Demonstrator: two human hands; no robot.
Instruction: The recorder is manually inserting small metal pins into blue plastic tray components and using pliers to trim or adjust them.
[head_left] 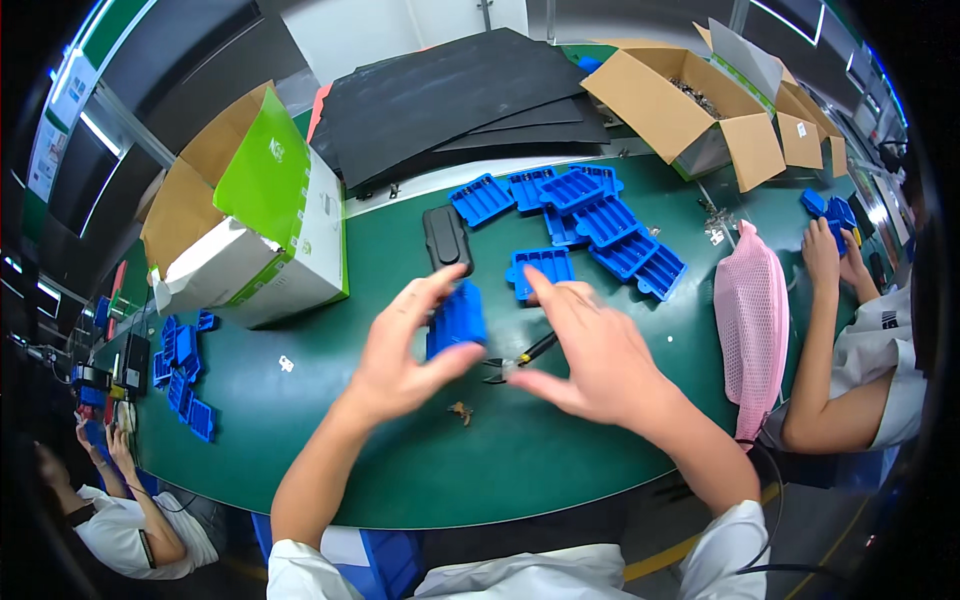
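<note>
My left hand (405, 345) grips a blue plastic compartment tray (459, 318) between thumb and fingers; motion blurs it a little. My right hand (600, 350) is spread, thumb and forefinger well apart, above the table. Beneath it lies a pair of cutting pliers (541, 347) with black and yellow handles, its jaws near my right thumb. A small pale bit shows at that thumb's tip, too blurred to name. Just beyond my right fingertips sits another blue tray (540, 270). Small brownish metal pieces (461, 412) lie on the table nearer to me.
Several blue trays (607, 220) are piled at the back, beside a black case (446, 240). More trays (180, 365) lie left, near a green-white carton (300, 220). Black sheets (450, 100), an open box of metal parts (690, 100) and a pink mesh bag (748, 330) surround them. Co-workers sit both sides.
</note>
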